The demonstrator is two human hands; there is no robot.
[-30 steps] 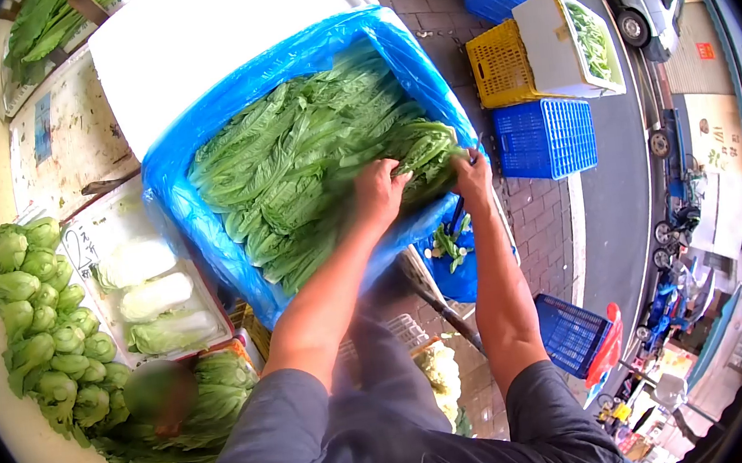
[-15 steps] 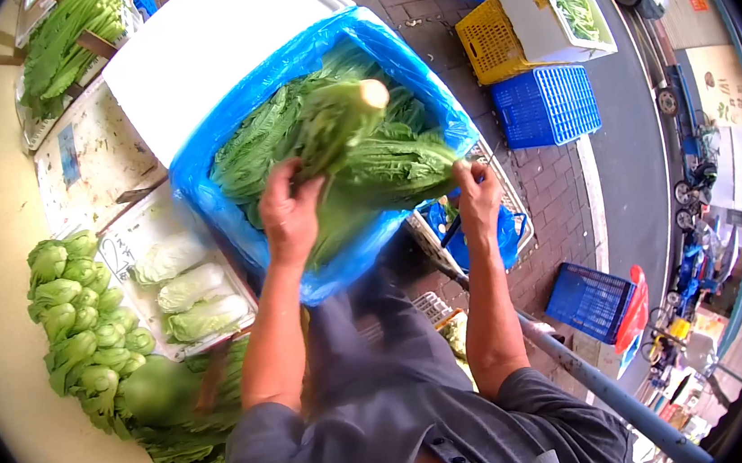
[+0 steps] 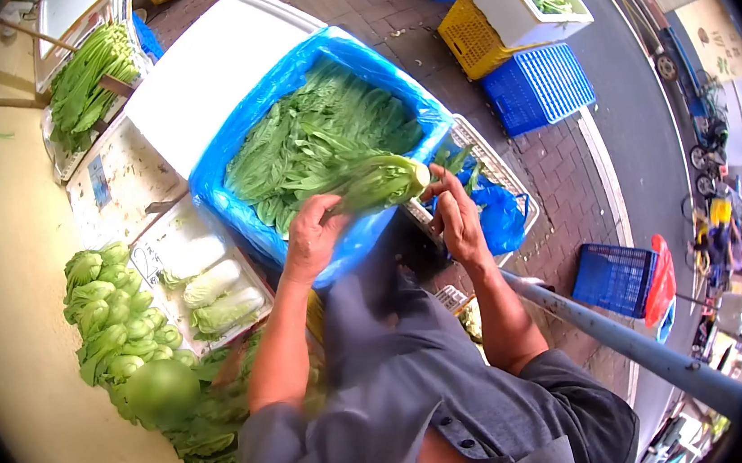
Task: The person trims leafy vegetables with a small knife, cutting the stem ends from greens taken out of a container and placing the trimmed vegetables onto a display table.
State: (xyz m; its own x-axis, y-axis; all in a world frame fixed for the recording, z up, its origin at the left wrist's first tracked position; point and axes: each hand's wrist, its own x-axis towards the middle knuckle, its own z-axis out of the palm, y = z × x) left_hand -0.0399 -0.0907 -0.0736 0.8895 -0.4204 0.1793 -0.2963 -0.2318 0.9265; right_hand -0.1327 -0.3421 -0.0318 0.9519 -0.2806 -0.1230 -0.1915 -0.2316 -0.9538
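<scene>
A head of leafy green lettuce (image 3: 384, 181) lies across the front of the blue-lined box, its pale cut base pointing right. My left hand (image 3: 313, 238) is closed around its leafy part, with the fingers partly behind the leaves. Close by the cut base is my right hand (image 3: 457, 215), its fingers curled; whether they pinch a leaf or touch the base is hard to make out. Below and behind the held head, long green leaves (image 3: 315, 124) fill the box. A blue plastic liner (image 3: 218, 171) covers the box's rim and walls.
Pale cabbages (image 3: 212, 284) sit in a white tray on the left, beside piled bok choy (image 3: 114, 322). A blue bag (image 3: 502, 218) lies in a pale crate on the right. A metal pole (image 3: 617, 337) runs past my right arm. Crates (image 3: 537, 87) stand beyond.
The lettuce in my left hand has tipped down, its base swinging right and lower. The broad leafy piece my right hand gripped is no longer in it. My view has shifted slightly.
</scene>
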